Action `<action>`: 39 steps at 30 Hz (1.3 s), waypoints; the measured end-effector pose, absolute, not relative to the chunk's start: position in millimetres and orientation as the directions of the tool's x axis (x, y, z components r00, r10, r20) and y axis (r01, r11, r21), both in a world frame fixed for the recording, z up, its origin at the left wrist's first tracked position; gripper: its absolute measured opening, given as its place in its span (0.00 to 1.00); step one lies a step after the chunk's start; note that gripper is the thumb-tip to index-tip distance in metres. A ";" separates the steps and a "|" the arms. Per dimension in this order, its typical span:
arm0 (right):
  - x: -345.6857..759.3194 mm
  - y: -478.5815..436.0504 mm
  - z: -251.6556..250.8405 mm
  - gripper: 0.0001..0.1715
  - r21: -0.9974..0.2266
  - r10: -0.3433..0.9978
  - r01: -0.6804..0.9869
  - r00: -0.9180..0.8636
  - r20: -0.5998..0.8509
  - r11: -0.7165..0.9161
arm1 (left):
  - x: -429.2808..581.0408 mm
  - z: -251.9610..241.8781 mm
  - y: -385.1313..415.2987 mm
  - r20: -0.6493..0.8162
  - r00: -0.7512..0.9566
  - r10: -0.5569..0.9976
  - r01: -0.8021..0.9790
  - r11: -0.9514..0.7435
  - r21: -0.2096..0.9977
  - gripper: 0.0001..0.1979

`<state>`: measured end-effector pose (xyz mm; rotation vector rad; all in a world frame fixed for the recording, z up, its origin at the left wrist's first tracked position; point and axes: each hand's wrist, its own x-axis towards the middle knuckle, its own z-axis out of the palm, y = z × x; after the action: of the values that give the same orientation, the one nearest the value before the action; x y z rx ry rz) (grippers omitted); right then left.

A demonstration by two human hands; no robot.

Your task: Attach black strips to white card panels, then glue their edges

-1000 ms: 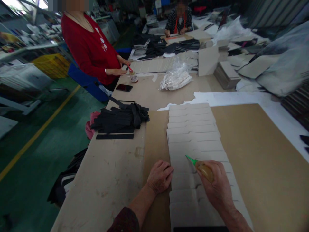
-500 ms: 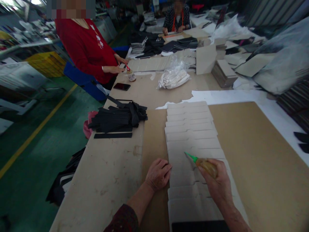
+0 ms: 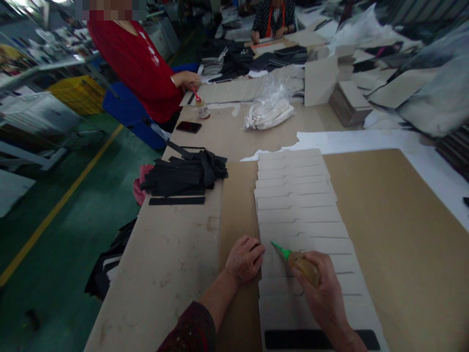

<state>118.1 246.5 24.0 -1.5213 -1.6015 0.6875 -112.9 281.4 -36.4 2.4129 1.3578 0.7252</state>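
A row of overlapping pale grey cardboard sheets [image 3: 300,215] runs away from me along the table. My left hand [image 3: 245,259] lies at the row's left edge, its bent fingers closed together against a sheet's edge. In my right hand [image 3: 324,288] is a squeeze glue bottle [image 3: 306,268], brownish, with a green pointed nozzle. It is tilted, the tip pointing left just over a sheet near my left fingers; whether it touches cannot be told. On the nearest sheet lies a black strip [image 3: 293,339], partly covered by my right wrist.
A pile of black strips [image 3: 183,173] lies at left, with a phone [image 3: 188,127] beyond. Farther off are a plastic bag of white pieces [image 3: 269,115], a red-tipped bottle [image 3: 202,108] and stacked boards [image 3: 350,102]. A person in red [image 3: 135,63] stands at left; another person [image 3: 273,22] works behind.
My right hand has brought the glue bottle left and slightly nearer me across the sheet. The black strip shows more fully. The person in red has drawn their hands together.
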 end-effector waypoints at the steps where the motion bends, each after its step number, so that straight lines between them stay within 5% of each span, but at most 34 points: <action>1: 113.5 247.2 23.5 0.13 -0.813 0.977 0.559 0.023 0.212 0.163 | -112.9 -36.3 281.3 0.286 0.433 0.855 0.715 -0.519 0.468 0.11; 14: 109.4 249.0 25.6 0.12 -0.800 0.974 0.571 0.000 0.228 0.187 | -112.4 -33.2 280.1 0.264 0.415 0.871 0.721 -0.492 0.488 0.11; 18: 104.1 248.4 21.8 0.20 -0.944 0.977 0.310 0.205 -0.054 -0.117 | -111.4 -35.9 277.4 0.328 0.326 0.887 0.750 -0.454 0.481 0.07; 21: 120.9 255.6 25.2 0.32 -0.918 0.871 0.009 0.321 -0.372 -0.396 | -112.3 -41.4 278.6 0.367 0.235 0.900 0.775 -0.402 0.488 0.06; 23: 138.9 263.5 29.9 0.37 -0.891 0.830 -0.110 0.327 -0.452 -0.441 | -113.7 -42.9 283.9 0.367 0.188 0.911 0.788 -0.363 0.497 0.06; 28: 174.3 284.3 39.2 0.38 -0.919 0.802 -0.190 0.449 -0.395 -0.346 | -117.1 -38.3 309.7 0.298 0.259 0.919 0.794 -0.378 0.477 0.15; 39: 220.5 324.3 26.5 0.37 -0.958 0.744 0.139 0.661 -0.098 -0.250 | -121.6 -49.6 320.8 0.329 0.340 0.881 0.814 -0.451 0.365 0.16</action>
<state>220.5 324.3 26.5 -1.7586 -0.7129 0.6748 -121.6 320.8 -49.6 2.4575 1.5648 0.7377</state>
